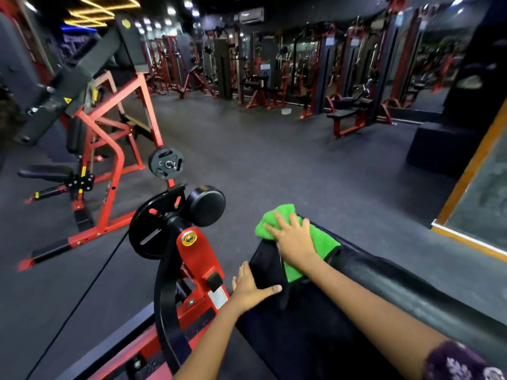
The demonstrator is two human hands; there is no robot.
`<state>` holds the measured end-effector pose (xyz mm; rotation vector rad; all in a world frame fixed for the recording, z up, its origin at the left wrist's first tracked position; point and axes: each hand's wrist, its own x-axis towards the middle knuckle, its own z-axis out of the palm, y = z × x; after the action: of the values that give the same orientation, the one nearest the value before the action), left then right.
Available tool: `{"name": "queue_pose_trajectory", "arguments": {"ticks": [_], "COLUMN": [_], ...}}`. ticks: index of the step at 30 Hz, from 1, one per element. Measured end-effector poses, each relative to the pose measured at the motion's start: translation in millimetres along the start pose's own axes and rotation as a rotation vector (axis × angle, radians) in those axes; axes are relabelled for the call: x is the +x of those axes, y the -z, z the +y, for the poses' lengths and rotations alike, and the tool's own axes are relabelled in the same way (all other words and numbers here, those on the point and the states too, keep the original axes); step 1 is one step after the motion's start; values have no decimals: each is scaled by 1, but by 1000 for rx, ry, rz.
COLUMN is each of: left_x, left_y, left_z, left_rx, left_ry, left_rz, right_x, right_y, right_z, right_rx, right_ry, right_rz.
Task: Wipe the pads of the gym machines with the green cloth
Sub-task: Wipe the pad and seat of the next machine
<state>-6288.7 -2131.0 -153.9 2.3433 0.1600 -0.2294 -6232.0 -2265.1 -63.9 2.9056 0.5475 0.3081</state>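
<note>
A black padded seat [270, 266] of a red-framed gym machine lies in front of me at the lower centre. The green cloth [321, 242] is spread over its far end. My right hand [295, 238] presses flat on the cloth with fingers spread. My left hand [251, 287] rests on the pad's left edge, thumb across the top and fingers down its side. A round black roller pad [207, 205] sits just left of the cloth.
The machine's red bracket [196, 255] and black lever arm [167, 297] stand close to my left hand. A red plate-loaded machine [109, 149] stands to the left. A thick black padded bar [411, 286] runs on the right. Grey floor [274, 160] stretches ahead to more machines.
</note>
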Motion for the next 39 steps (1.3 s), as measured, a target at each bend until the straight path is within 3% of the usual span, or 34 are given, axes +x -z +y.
{"name": "queue_pose_trajectory", "arguments": {"ticks": [3,7,8,11,14,16,18,20,26,29,32,34,37,39], "left_x": [11,22,22,28,30,32,34,37,38,35,33,29,28,23], "left_y": [5,2,-1,-2,3,8,10,10,8,12,10,3,-1,0], "left_z": [16,38,39,32,25,26,30,31,32,37,38,33,28,29], "left_rx": [-43,-72,-42,52,-93,-345,-612,-770,-816,-809,-714,-621,-533,-570], "left_ry": [-34,-150,-153,-172,-212,-146,-90,-89,-38,-43,-25,-62,-10,36], "left_rz": [57,50,28,-2,22,90,113,137,154,182,180,159,118,81], "right_x": [11,-10,-10,12,28,18,-6,-19,-5,-40,-46,-32,-11,-12], "right_y": [13,4,2,9,22,18,8,0,12,-15,-14,-3,10,13], "right_z": [8,3,10,39,50,35,17,16,12,-21,-8,7,26,23], "right_rx": [95,-71,-41,180,339,170,-3,-89,-45,-110,-150,-158,-3,58], "right_ry": [-200,175,176,-178,-398,-280,18,244,40,266,445,379,-56,-176], "right_rz": [-22,-51,-44,-89,-182,-117,-27,-42,-35,-49,-73,-46,10,19]}}
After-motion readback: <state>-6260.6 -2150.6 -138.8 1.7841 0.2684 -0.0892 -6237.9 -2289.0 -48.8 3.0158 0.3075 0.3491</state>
